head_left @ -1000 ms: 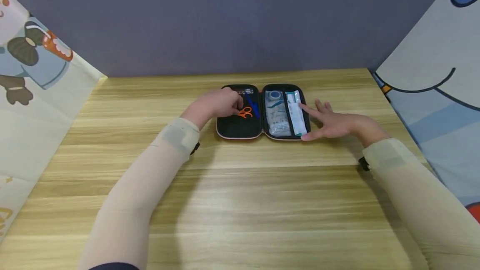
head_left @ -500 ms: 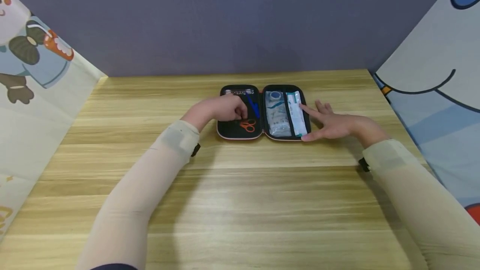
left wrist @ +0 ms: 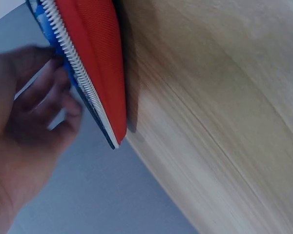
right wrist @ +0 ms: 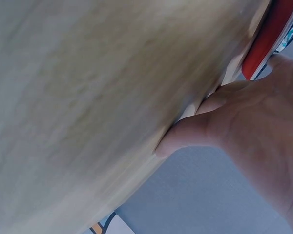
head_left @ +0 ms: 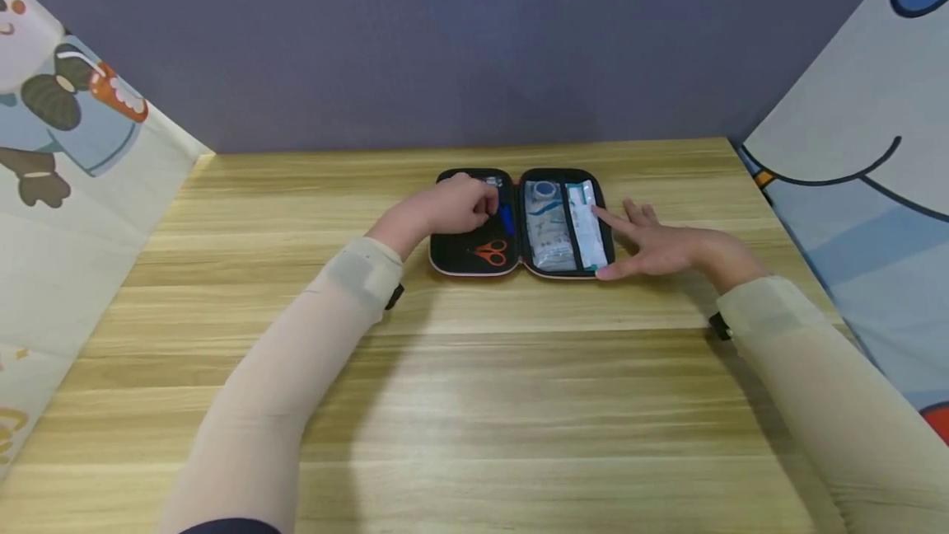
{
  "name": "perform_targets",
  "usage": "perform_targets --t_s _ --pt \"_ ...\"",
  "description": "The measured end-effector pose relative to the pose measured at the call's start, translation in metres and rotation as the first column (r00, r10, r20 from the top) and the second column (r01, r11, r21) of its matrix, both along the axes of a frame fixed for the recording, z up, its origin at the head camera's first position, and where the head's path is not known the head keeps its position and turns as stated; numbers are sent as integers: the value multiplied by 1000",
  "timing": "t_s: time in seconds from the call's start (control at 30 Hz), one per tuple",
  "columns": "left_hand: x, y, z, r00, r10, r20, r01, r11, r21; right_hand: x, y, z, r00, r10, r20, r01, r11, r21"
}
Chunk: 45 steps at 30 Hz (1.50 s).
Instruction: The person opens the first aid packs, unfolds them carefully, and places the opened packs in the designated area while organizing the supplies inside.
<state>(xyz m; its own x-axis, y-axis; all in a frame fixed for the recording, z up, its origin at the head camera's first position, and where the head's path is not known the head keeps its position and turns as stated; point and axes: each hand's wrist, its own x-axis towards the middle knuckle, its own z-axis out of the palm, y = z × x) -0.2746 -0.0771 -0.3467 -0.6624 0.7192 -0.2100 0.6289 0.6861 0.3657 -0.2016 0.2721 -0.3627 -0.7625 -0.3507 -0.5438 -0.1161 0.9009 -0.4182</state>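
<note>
A small zip case (head_left: 460,262) lies unfolded on the table, black inside and red outside (left wrist: 100,53). Its left half holds orange-handled scissors (head_left: 491,252) and a slim blue plastic piece (head_left: 507,219). My left hand (head_left: 455,204) is over this half with fingers bent, fingertips close to the blue piece; whether they grip it I cannot tell. The case's right half holds a clear bag (head_left: 550,233) of supplies and a white-and-teal packet (head_left: 586,225) under a black strap. My right hand (head_left: 656,245) is spread, its thumb and a fingertip resting at the case's right edge.
The wood-grain table (head_left: 489,402) stretches toward me in front of the case. A grey-blue panel (head_left: 474,39) rises behind the table, and cartoon-printed sheets (head_left: 853,105) stand on both sides. Small clear-and-silver items (head_left: 493,181) show at the case's top left, partly covered.
The scissors have shifted toward the near edge of the case, and my left hand has left them, moving up and right to the blue piece. My right hand stays in place.
</note>
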Motion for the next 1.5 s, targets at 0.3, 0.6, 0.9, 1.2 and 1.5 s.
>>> perform_targets --t_s 0.3,0.6,0.9,1.2,1.5 --pt "-5 10 -7 986 -51 -158 39 996 -78 0 0 0 1000 13 4 -13 1000 -6" --pt "0 10 -12 960 -159 -229 141 986 -92 2 0 2 1000 3 -4 -3 1000 -1" --pt "-4 -3 6 988 -49 -145 72 985 158 2 0 2 1000 9 -11 -9 1000 1" --pt "-5 -15 5 996 64 -56 -57 991 119 2 -1 1 1000 17 -7 -17 1000 4" --pt "-4 -13 5 998 19 -62 -19 1000 -12 0 1 -1 1000 17 -14 -17 1000 9"
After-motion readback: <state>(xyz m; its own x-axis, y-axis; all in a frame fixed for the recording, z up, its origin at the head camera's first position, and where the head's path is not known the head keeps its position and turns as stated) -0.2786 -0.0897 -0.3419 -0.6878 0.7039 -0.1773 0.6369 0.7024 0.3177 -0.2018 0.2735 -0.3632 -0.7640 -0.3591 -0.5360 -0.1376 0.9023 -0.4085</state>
